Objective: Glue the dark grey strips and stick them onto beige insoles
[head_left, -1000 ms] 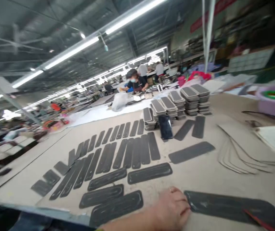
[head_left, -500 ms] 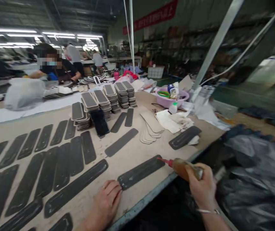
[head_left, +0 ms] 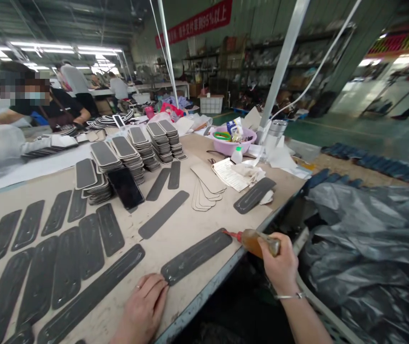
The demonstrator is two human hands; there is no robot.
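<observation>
In the head view, my right hand [head_left: 279, 260] is wrapped round a squeeze bottle [head_left: 252, 242] of amber liquid, tilted nearly level. Its thin red nozzle touches or hovers just over the far right end of a long dark grey strip [head_left: 197, 255] with rounded corners. At that strip's near left end, my left hand [head_left: 146, 306] rests on the table, fingers curled together and pressed on the corner. Shiny wet-looking lines run along this strip and along the similar strips [head_left: 93, 291] to the left. A plain grey strip [head_left: 164, 214] lies farther back.
Stacks of pale-edged grey panels [head_left: 121, 150] stand behind, a black phone [head_left: 125, 187] leaning on them. A purple basin [head_left: 222, 143], a small green-capped bottle [head_left: 237, 155] and papers [head_left: 230, 174] lie back right. Grey plastic sheeting [head_left: 361, 248] is beyond the table edge. A co-worker [head_left: 47, 102] sits far left.
The view has turned to the right, so everything sits farther left in the picture. Both hands keep nearly the same places on the strip, with the nozzle still at its far end.
</observation>
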